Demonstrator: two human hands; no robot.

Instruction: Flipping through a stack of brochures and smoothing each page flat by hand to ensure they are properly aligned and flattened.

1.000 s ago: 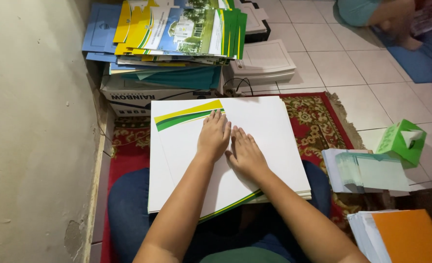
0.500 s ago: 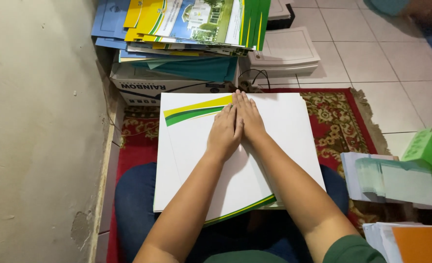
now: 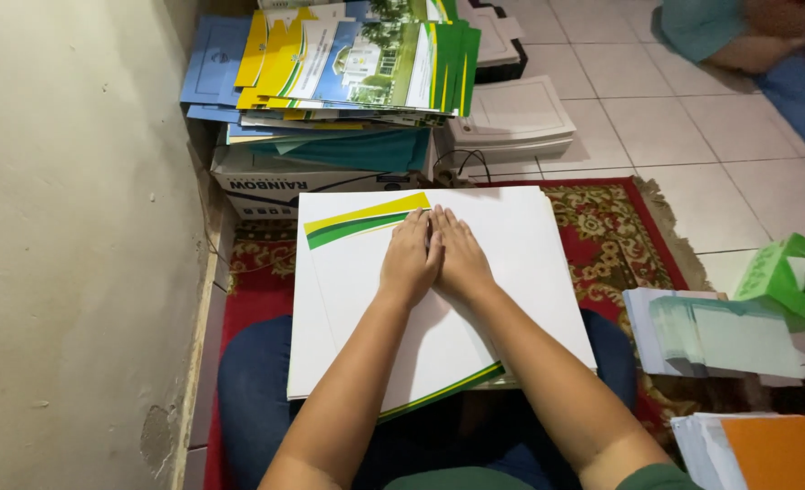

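Seated on a red rug point(image 3: 616, 240), knees in blue jeans point(image 3: 248, 390) under a big white folder point(image 3: 511, 272) laid across the lap. Folder white all over but for a yellow and green stripe point(image 3: 366, 220) near its far left corner and a thin green line along its near edge.

Left hand point(image 3: 412, 259) pressed flat on the folder, palm down, fingers straight and held together, clamped on nothing. Right hand point(image 3: 460, 257) flat just beside it, fingers likewise together and closed on nothing, the two hands touching along their inner sides. Both placed near the middle of the folder's far half, fingertips just short of its far edge, the left fingertips at the end of the stripe.

Past the far edge of the folder, a cardboard box point(image 3: 321, 181) against the wall point(image 3: 67, 227), loaded with a stack of printed folders point(image 3: 348, 63) in blue, yellow and green. Right of the box, a pile of white sheets point(image 3: 511, 118) on the tiled floor point(image 3: 693, 136).

Off the right edge of the rug, a green box point(image 3: 784, 277) beside a bundle of pale green slips point(image 3: 729, 336). At the near right, an orange sheet point(image 3: 779, 449) atop more paper. Far right corner: part of another person point(image 3: 738, 36), seated on the tiles.
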